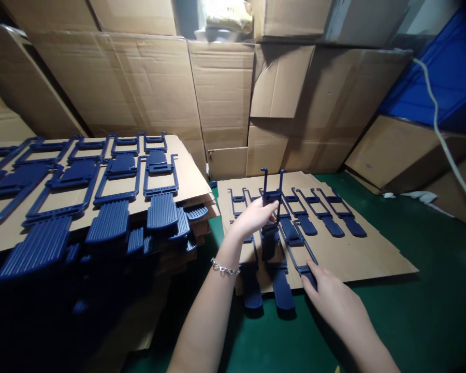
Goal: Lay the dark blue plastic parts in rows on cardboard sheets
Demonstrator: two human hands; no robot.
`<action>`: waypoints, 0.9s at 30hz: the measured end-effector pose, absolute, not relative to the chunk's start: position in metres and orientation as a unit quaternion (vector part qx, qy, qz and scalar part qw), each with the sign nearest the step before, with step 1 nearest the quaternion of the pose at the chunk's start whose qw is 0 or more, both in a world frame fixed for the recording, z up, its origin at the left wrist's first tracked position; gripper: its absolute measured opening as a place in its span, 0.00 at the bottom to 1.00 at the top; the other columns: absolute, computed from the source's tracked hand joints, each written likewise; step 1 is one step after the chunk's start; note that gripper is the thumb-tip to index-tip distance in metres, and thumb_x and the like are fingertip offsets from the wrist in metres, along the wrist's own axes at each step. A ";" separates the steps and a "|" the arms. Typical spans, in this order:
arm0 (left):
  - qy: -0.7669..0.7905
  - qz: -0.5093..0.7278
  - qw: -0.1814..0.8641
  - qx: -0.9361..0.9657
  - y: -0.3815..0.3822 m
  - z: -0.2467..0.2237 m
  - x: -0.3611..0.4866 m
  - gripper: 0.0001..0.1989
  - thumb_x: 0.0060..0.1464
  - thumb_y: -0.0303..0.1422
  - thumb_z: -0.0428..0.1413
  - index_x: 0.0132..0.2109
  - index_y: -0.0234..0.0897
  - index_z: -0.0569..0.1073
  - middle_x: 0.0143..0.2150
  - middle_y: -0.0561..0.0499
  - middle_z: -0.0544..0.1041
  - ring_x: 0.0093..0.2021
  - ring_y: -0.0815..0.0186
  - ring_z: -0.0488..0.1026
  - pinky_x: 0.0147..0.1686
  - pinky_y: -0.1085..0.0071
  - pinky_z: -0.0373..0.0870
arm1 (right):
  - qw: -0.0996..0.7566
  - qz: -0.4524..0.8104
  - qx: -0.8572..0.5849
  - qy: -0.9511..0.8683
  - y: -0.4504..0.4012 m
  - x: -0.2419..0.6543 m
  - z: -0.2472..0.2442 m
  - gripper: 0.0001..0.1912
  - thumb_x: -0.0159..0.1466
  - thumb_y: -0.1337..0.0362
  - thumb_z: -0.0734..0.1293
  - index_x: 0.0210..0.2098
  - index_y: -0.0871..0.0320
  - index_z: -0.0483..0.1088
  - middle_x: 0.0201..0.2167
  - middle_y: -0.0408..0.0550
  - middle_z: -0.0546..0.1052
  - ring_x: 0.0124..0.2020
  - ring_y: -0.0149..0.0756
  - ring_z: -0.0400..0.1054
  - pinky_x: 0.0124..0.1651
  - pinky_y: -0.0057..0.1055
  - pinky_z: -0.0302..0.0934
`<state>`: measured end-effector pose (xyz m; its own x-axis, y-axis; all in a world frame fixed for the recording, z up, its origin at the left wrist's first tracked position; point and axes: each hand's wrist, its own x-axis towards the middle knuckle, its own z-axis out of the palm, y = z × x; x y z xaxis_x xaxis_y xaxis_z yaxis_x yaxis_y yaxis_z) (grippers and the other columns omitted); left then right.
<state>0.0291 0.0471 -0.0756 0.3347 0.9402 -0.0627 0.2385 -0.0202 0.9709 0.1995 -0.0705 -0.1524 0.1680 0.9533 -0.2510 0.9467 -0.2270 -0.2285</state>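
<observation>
My left hand, with a silver bracelet at the wrist, grips a dark blue plastic frame part held upright above the right cardboard sheet. My right hand has its thumb and fingers around the lower end of another blue frame part, which lies on the sheet's front area. Several similar blue parts lie in two rows on that cardboard sheet. Two of them, left of my right hand, have ribbed ends that overhang the front edge.
A tall stack of cardboard sheets at the left carries more rows of blue parts. Under the right sheet is a green table surface. Cardboard boxes line the back; a blue bin and white cable are at the right.
</observation>
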 end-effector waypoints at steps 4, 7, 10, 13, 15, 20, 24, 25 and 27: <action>0.424 0.334 0.600 0.591 0.045 -0.079 0.037 0.12 0.54 0.41 0.49 0.36 0.35 0.63 0.39 0.50 0.68 0.35 0.69 0.69 0.30 0.74 0.65 | 0.078 0.131 -0.772 -0.617 -0.072 0.201 -0.141 0.29 0.63 0.51 0.51 0.58 0.58 0.60 0.46 0.54 0.70 0.39 0.46 0.68 0.33 0.38 0.64; 0.399 0.316 0.627 0.590 0.039 -0.078 0.047 0.14 0.55 0.43 0.48 0.39 0.35 0.64 0.44 0.47 0.69 0.38 0.68 0.69 0.30 0.74 0.62 | 0.264 0.122 -0.728 -0.621 -0.071 0.200 -0.131 0.33 0.60 0.46 0.54 0.60 0.55 0.56 0.44 0.51 0.71 0.36 0.39 0.68 0.32 0.32 0.65; 0.364 0.278 0.663 0.592 0.030 -0.078 0.061 0.20 0.56 0.48 0.45 0.39 0.33 0.66 0.46 0.45 0.69 0.42 0.65 0.68 0.30 0.74 0.61 | 0.380 0.117 -0.675 -0.621 -0.065 0.192 -0.130 0.36 0.58 0.47 0.60 0.61 0.58 0.54 0.43 0.51 0.71 0.35 0.35 0.69 0.34 0.28 0.66; 0.319 0.258 0.703 0.581 0.022 -0.079 0.071 0.26 0.55 0.52 0.43 0.43 0.32 0.66 0.48 0.42 0.69 0.44 0.64 0.67 0.30 0.74 0.61 | 0.397 0.061 -0.657 -0.637 -0.062 0.184 -0.136 0.29 0.59 0.53 0.59 0.56 0.60 0.62 0.46 0.54 0.70 0.42 0.40 0.68 0.40 0.32 0.65; 0.293 0.251 0.701 0.600 0.020 -0.079 0.072 0.30 0.52 0.54 0.45 0.53 0.35 0.61 0.49 0.42 0.68 0.46 0.63 0.66 0.33 0.73 0.64 | 0.407 0.062 -0.658 -0.630 -0.064 0.184 -0.140 0.25 0.60 0.55 0.57 0.53 0.60 0.65 0.46 0.55 0.71 0.45 0.43 0.67 0.42 0.34 0.65; 0.308 0.151 0.591 0.730 0.025 -0.073 0.052 0.38 0.48 0.51 0.52 0.62 0.41 0.53 0.53 0.45 0.67 0.48 0.62 0.67 0.44 0.68 0.64 | 0.482 0.255 -0.704 -0.455 -0.075 0.212 -0.136 0.31 0.61 0.50 0.57 0.60 0.57 0.53 0.33 0.51 0.75 0.31 0.39 0.71 0.34 0.33 0.67; 0.482 0.140 0.350 0.791 0.036 -0.074 0.035 0.22 0.52 0.47 0.49 0.45 0.36 0.72 0.41 0.45 0.74 0.42 0.58 0.70 0.40 0.65 0.64 | 0.439 0.326 -0.759 -0.354 -0.076 0.253 -0.138 0.40 0.56 0.48 0.63 0.63 0.56 0.49 0.24 0.49 0.73 0.24 0.40 0.69 0.24 0.31 0.64; 0.519 0.143 0.301 0.787 0.040 -0.076 0.031 0.19 0.53 0.45 0.48 0.40 0.36 0.73 0.38 0.45 0.75 0.39 0.58 0.70 0.38 0.65 0.64 | 0.410 0.324 -0.777 -0.351 -0.076 0.262 -0.143 0.41 0.55 0.48 0.64 0.63 0.57 0.50 0.22 0.48 0.72 0.23 0.40 0.68 0.22 0.30 0.62; 0.563 0.147 0.253 0.773 0.047 -0.081 0.025 0.15 0.53 0.41 0.48 0.35 0.35 0.73 0.34 0.45 0.74 0.36 0.59 0.71 0.34 0.66 0.64 | 0.369 0.302 -0.795 -0.375 -0.078 0.276 -0.154 0.39 0.56 0.47 0.62 0.62 0.59 0.53 0.17 0.45 0.68 0.19 0.37 0.65 0.18 0.26 0.55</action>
